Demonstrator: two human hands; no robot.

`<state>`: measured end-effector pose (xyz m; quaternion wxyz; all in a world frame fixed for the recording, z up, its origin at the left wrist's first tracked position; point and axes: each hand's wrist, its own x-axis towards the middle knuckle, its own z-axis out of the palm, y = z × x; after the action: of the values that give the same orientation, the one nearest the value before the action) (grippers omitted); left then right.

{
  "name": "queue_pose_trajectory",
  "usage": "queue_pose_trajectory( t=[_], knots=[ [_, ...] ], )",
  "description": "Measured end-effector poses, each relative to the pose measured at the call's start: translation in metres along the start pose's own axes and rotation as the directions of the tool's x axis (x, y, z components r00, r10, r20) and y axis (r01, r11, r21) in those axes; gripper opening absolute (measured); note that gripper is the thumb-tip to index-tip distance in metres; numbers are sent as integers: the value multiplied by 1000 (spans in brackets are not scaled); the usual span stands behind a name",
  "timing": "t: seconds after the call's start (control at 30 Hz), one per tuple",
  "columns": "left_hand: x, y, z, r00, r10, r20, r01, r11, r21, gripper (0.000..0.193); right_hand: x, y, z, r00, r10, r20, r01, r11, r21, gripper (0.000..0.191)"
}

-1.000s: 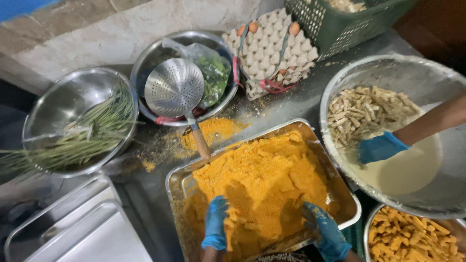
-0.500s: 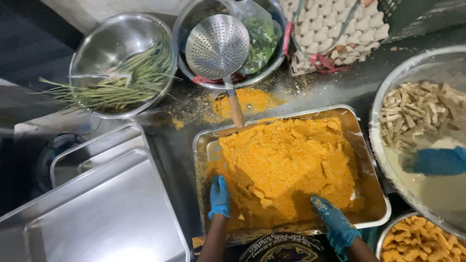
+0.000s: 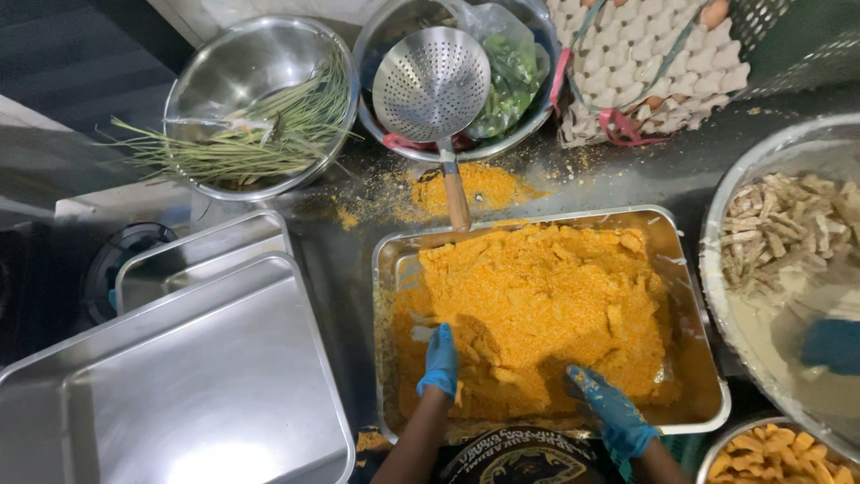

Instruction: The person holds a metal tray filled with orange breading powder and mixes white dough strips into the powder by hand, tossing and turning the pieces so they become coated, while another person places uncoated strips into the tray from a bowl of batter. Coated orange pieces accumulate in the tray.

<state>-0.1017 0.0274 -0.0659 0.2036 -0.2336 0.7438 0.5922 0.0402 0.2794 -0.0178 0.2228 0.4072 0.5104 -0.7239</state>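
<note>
Pressing into the orange crumbs [image 3: 537, 314] heaped in the tray [image 3: 708, 367], the left hand [image 3: 440, 361] and right hand [image 3: 609, 410] lie spread flat, pinching nothing, and a hard shove could spill crumbs over the low rim.

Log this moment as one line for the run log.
left hand: in orange crumb coating | right hand: in coating | metal tray: holds coating | skimmer: on bowl
</note>
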Motion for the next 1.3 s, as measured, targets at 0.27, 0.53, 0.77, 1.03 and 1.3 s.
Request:
queue_pose_trajectory(
  t=[0.27, 0.53, 0.77, 1.03, 1.3],
  knots=[
    [-10, -13, -36, 999, 10, -52, -17, 989, -148, 65, -14, -7, 2, 970, -239, -50, 187, 858, -478, 56],
    [4, -3, -29, 972, 222, -75, -226, 973, -52, 59, -25, -11, 9, 976, -198, -89, 104, 787, -608, 60],
    [17, 6, -22, 928, 365, -72, -363, 931, 41, 53, -23, 0, 4, 932, -361, 41, 239, 522, -819, 56],
    [26, 15, -23, 872, 484, -77, -466, 867, 176, 52, -32, 24, -3, 792, -506, 342, 480, 169, -861, 41],
    [42, 40, 3, 867, 496, -38, -478, 852, 211, 47, -57, 1, 4, 952, -284, 117, 269, 587, -764, 43]
  ],
)
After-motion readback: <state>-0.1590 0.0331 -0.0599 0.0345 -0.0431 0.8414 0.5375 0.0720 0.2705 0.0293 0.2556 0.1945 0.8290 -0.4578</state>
